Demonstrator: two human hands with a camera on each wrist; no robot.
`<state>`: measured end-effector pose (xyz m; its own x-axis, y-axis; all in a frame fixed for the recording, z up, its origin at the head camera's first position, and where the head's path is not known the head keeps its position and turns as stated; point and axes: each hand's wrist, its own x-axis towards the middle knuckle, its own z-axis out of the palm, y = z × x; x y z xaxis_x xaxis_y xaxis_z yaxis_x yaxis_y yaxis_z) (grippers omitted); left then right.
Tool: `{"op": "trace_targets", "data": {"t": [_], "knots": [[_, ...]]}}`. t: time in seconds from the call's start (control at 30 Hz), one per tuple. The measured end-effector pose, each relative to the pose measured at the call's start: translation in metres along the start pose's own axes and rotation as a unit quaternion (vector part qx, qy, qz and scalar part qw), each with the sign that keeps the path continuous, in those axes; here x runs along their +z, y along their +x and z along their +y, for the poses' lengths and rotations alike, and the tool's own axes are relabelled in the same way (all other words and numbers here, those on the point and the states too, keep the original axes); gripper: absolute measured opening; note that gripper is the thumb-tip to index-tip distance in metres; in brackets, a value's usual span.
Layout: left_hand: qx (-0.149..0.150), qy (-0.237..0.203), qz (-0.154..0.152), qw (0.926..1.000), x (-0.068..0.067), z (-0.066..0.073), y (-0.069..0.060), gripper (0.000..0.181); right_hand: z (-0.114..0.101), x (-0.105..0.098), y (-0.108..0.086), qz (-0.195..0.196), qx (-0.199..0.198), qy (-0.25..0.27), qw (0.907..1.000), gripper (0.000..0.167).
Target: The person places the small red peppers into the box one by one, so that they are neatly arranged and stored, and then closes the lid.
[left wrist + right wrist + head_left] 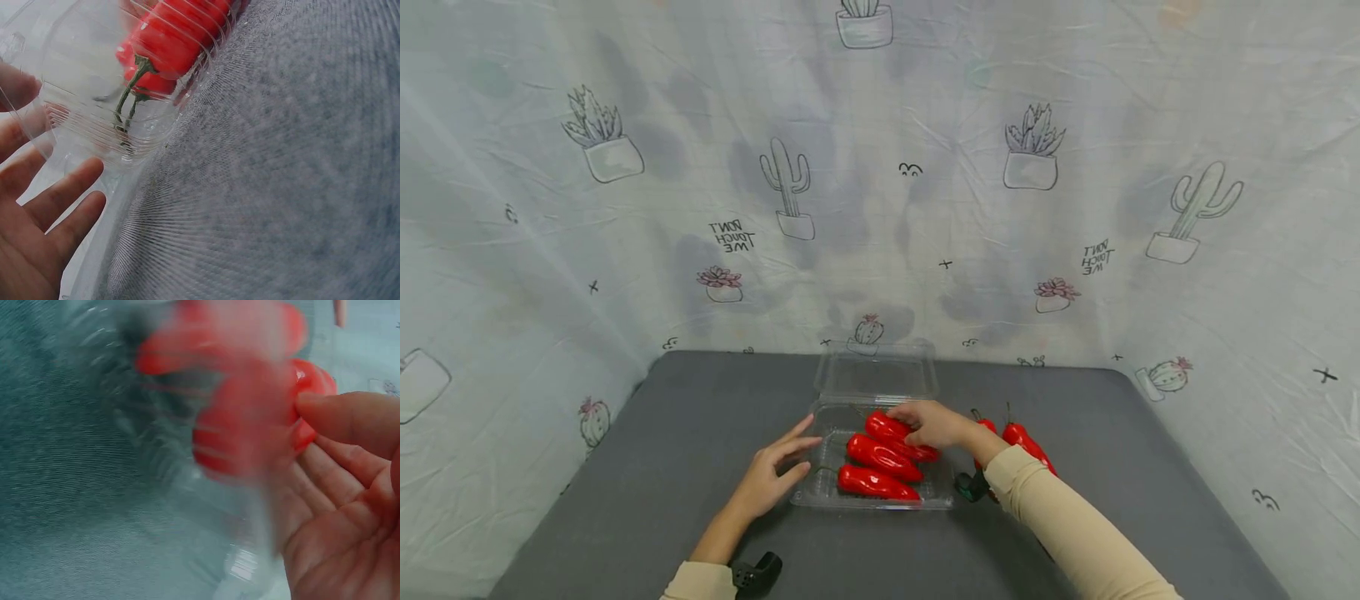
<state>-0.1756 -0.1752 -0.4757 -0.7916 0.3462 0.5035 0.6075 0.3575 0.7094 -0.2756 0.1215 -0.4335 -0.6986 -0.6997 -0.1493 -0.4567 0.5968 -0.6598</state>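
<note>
A clear plastic clamshell box [820,500] lies unfolded on the table, with several glossy red peppers in it. The front pepper [876,483] and the middle pepper [883,457] lie side by side, slightly slanted. At the back of the box, my right hand [934,422] pinches a red pepper [312,381] between thumb and fingers; the hand hides part of it. My left hand [767,475] is by the box's left wall, its fingers spread and holding nothing. Green stems [134,87] show through the plastic in the left wrist view.
The box's transparent lid [876,372] stands tilted back at the far side. More red peppers [1028,446] lie on the grey table [715,417] to the right, partly behind my right forearm. A patterned sheet [880,217] hangs around the table.
</note>
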Motion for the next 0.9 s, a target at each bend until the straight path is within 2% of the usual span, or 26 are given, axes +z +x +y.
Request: {"op": "trace_targets", "data": {"t": [0.13,0.4,0.57,0.7,0.9], "knots": [[-0.005,-0.004,-0.001,1.0000,0.001,0.000,-0.001,0.034,0.001,0.006,-0.001,-0.017,-0.005,-0.008,0.9998,0.044],[-0.003,0.001,0.002,1.0000,-0.001,0.001,0.001,0.035,-0.003,0.006,-0.001,-0.014,0.005,-0.043,0.9989,0.046],[-0.005,0.005,0.002,1.0000,-0.001,0.001,0.001,0.034,-0.001,0.005,0.000,-0.011,-0.012,-0.061,0.9980,0.049],[-0.003,0.007,0.005,1.0000,-0.001,0.001,0.001,0.034,0.004,0.005,-0.001,0.006,-0.025,-0.038,0.9990,0.050],[0.000,0.007,0.005,1.0000,0.000,0.001,0.000,0.034,0.009,0.005,-0.004,0.018,-0.041,0.054,0.9975,0.049]]}}
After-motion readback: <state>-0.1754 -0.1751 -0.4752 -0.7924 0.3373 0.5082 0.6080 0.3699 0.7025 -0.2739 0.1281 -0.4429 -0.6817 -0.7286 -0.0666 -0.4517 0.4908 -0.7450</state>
